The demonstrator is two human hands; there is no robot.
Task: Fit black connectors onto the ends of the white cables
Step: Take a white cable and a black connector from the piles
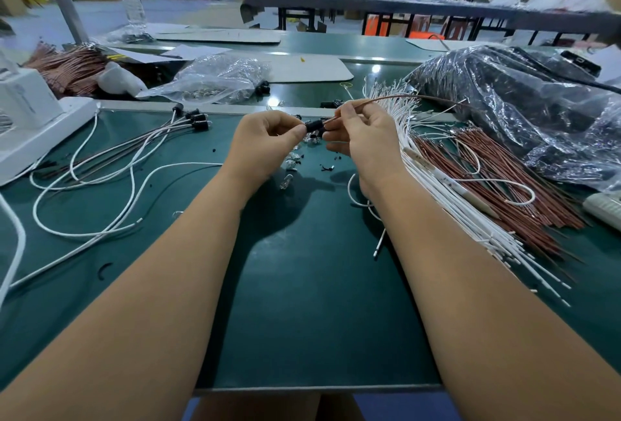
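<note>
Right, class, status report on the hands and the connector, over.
Left hand pinches black connector. Right hand holds brown wire at its end. Nothing blocking.

1. Reaching forward with both bare forearms, converging from the lower corners toward the middle.
2. Curling the left hand point(265, 138), knuckles up, thumb and forefinger pinching at the tips on its right side.
3. Holding the right hand point(364, 133) just beside it, back of the hand turned outward, fingers bent inward and pinching near the top.
4. Keeping the two sets of fingertips almost touching, wrists level and slightly raised.
</note>
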